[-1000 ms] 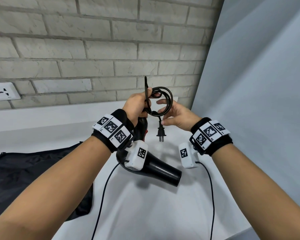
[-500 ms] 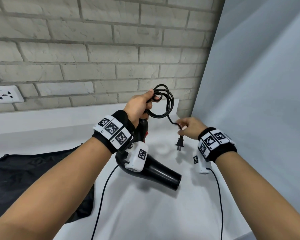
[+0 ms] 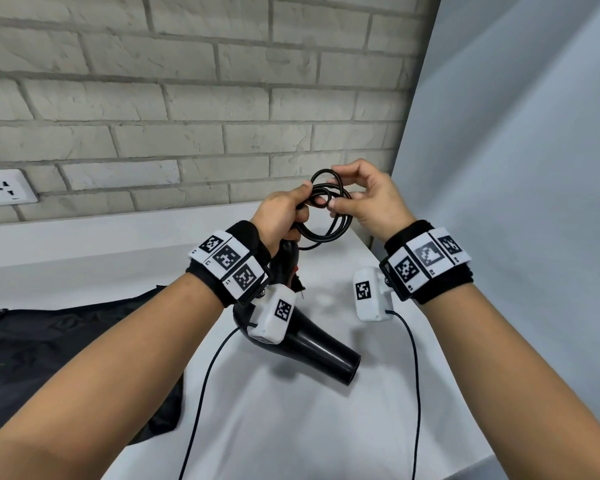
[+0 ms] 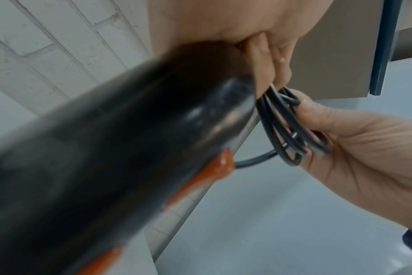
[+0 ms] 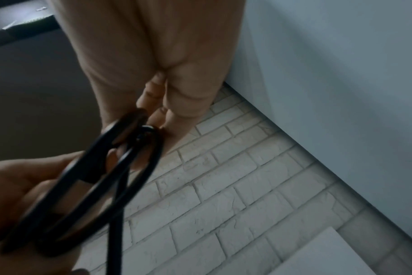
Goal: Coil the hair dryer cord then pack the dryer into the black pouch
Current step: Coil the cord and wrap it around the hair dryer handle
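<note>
The black hair dryer (image 3: pixel 312 348) hangs over the white counter, barrel pointing right and towards me. My left hand (image 3: pixel 302 202) grips its handle together with the coiled black cord (image 3: pixel 329 216). My right hand (image 3: pixel 336 188) pinches the top of the loops between thumb and fingers. The left wrist view shows the blurred dryer handle (image 4: pixel 129 139) with its orange-red switch (image 4: pixel 214 173) and the cord loops (image 4: pixel 287 126) running into my right hand (image 4: pixel 365 148). The right wrist view shows the cord loops (image 5: pixel 120 176) up close. The plug is out of sight. The black pouch (image 3: pixel 66 341) lies flat at the left.
A white counter (image 3: pixel 291 427) runs to a brick wall (image 3: pixel 222 98), with a wall socket (image 3: pixel 0 188) at the far left. A grey-blue panel (image 3: pixel 516 202) closes off the right side. Thin black camera cables (image 3: pixel 201 393) hang from both wrists.
My right hand dropped to the plug end, then rose to the top of the coil, bringing the loose cord end up. My left hand stayed on the handle and loops.
</note>
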{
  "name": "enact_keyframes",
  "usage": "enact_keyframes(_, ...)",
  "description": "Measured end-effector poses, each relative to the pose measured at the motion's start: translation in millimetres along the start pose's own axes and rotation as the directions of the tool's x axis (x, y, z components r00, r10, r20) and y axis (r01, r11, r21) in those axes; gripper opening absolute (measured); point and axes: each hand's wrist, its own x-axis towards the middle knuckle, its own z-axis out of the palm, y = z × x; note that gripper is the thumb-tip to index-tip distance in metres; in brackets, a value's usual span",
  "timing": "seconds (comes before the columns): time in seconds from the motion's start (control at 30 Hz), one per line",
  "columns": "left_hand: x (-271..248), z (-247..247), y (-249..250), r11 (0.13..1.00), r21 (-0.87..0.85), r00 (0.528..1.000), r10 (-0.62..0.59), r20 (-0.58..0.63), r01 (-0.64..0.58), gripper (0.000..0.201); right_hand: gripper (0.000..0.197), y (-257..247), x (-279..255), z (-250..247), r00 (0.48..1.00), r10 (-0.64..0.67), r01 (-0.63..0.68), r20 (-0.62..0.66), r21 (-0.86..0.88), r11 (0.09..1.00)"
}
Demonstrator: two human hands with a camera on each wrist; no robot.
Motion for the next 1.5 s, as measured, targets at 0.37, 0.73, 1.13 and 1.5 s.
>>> enact_keyframes(0.37,-2,3,-5,0.992,0.125,0.998,0.027,0.048,-0.033,0.039,0.012,-10,4,5,0.996,-0.006,-0.037,-0.093,-0.450,0.893)
enact_keyframes(0.73,0,-3,-11,0.995,0.097,0.999,0.005,0.050,-0.010,0.038,0.023,-7,5,15,0.942,-0.100,-0.001,-0.321,-0.301,0.954)
enact_keyframes(1.13,5,-5,-10,0.997,0.063,0.998,0.032,0.059,-0.035,0.028,0.022,8,-20,12,0.992,-0.116,0.108,-0.050,-0.136,0.985)
enact_keyframes(1.5,6,-5,-14,0.997,-0.081,0.999,0.022,0.025,-0.020,0.030,0.023,16,-26,11,0.975,-0.169,0.098,-0.147,-0.400,0.911)
